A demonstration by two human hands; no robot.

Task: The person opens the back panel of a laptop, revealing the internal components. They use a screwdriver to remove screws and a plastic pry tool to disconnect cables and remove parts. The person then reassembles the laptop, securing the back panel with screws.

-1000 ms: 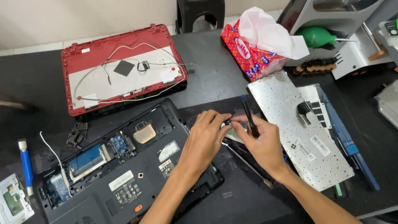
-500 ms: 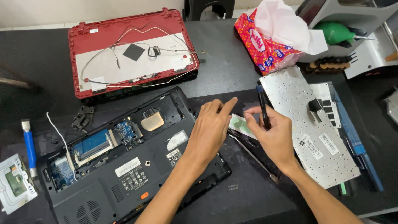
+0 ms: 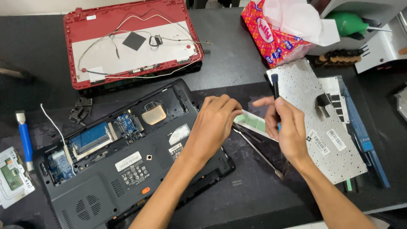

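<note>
My left hand point(image 3: 215, 123) rests curled at the right edge of an opened black laptop base point(image 3: 127, 169), its fingertips touching a small pale green circuit board point(image 3: 253, 123). My right hand point(image 3: 286, 127) is closed on a dark-handled screwdriver point(image 3: 275, 91) held upright, its tip down by the same green board. Metal tweezers point(image 3: 258, 152) lie on the mat just under both hands. What the fingertips pinch is hidden.
A red laptop lid point(image 3: 131, 42) with loose cables lies at the back. A flipped silver keyboard point(image 3: 322, 127) sits to the right, a tissue pack point(image 3: 275, 34) behind it. A blue-handled tool point(image 3: 24, 140) and a touchpad board point(image 3: 12, 176) lie at the left.
The view has shifted slightly, so everything sits a little further right. Both hands stay over the green board; the right hand holds the screwdriver more upright.
</note>
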